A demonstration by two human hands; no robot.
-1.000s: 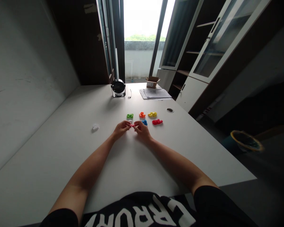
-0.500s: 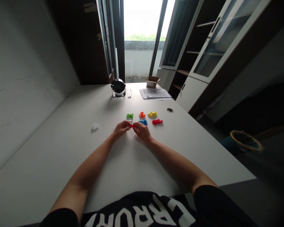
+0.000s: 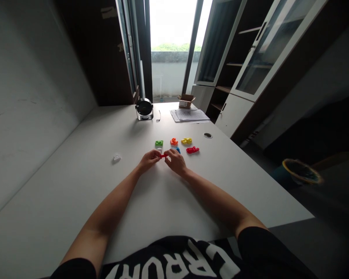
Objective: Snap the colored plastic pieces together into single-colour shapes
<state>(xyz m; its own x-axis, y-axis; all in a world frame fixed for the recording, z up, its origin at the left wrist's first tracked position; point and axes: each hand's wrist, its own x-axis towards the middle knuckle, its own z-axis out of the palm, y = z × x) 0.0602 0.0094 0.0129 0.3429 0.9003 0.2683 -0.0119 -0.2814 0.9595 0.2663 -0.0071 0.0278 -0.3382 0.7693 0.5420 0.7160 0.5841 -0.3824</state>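
One small red strip (image 3: 163,155) is pinched between the fingertips of the left hand (image 3: 149,161) and right hand (image 3: 176,162), near the blue piece (image 3: 178,150). Step in hand, as judged: two-handed handling. Any next move calls for steady fingertips. Green (image 3: 159,143) and orange (image 3: 173,142) pieces lie on the far side.

The white table (image 3: 99,201) is lit by 1 bright window (image 3: 173,25), beyond which greenery is seen. It is flanked by a scuffed wall (image 3: 26,97) and a glass-doored cabinet (image 3: 257,58); the dim floor (image 3: 296,248) is apparently grey.
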